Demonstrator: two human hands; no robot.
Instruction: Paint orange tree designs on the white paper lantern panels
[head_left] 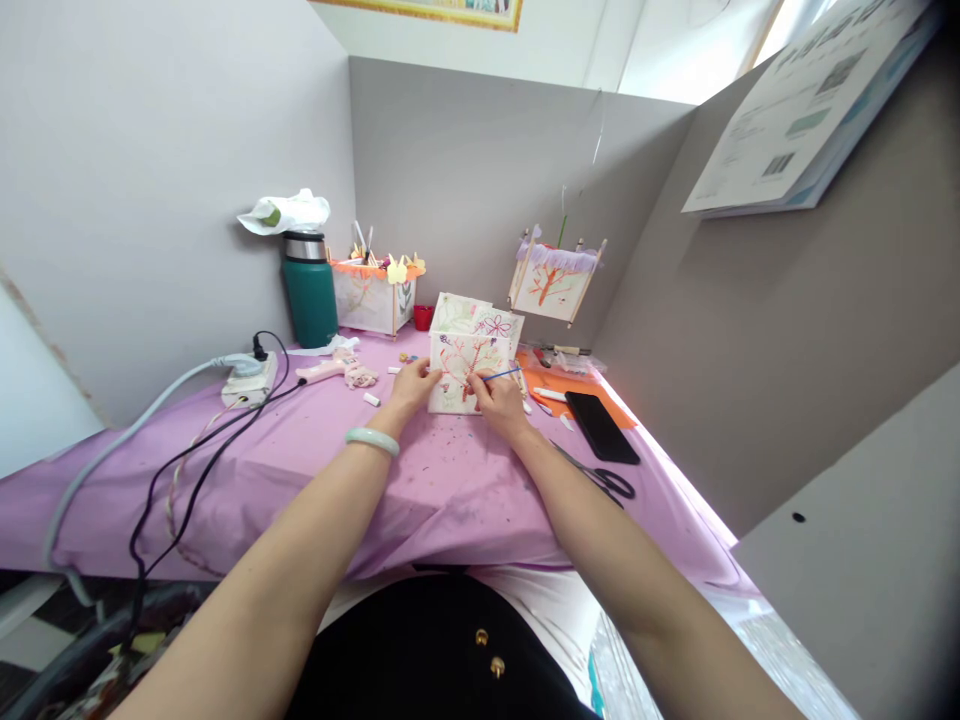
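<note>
In the head view, a white panel (448,400) with a red-orange tree drawn on it stands at the middle of the table. My left hand (414,388) is closed on its left edge, thumb on the front. My right hand (495,400) pinches a slim blue pen (504,374) against the lower right of the panel; the pen's tip is hidden by the fingers. Behind the panel stand more drawn sheets, one with a pink flower (496,324). A small white cap (371,399) lies left of my left hand.
Scissors (611,482) and a black phone (602,428) lie at the right, the phone partly on an orange sheet (622,408). At the left are a green bottle (311,295), a power strip (251,383) with cables and a pink glue gun (330,371). A decorated lantern (551,285) hangs behind.
</note>
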